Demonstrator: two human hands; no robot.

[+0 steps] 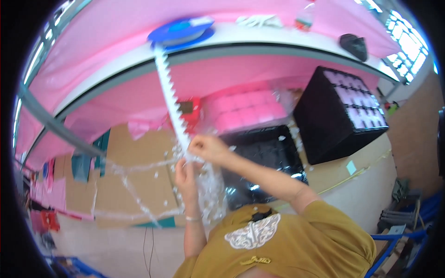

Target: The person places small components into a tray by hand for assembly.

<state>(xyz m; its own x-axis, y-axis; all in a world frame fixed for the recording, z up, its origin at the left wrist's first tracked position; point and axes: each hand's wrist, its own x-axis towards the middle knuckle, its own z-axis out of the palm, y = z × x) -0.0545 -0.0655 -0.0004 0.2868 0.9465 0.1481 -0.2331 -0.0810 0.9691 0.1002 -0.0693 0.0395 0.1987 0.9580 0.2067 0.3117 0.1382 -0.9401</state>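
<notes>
A white strip with a saw-toothed edge (169, 95) runs down from a blue reel (181, 33) on the shelf to my two hands. My right hand (207, 148) comes in from the right, its fingers pinched on the lower end of the strip. Just below it, my left hand (186, 180) points upward with fingertips closed at the same end. My fingers cover the strip's tip. Under the hands lies crumpled clear plastic (211, 190) with small white scraps in and around it.
A black tray (269, 157) lies right of the hands, beside a tall black crate (322, 116). Behind are pink wrapped blocks (245, 111) and a red box (190, 111). Brown cardboard (134, 153) spreads left. The white shelf (232, 34) holds a bottle (304, 18) and a dark bag (353, 46).
</notes>
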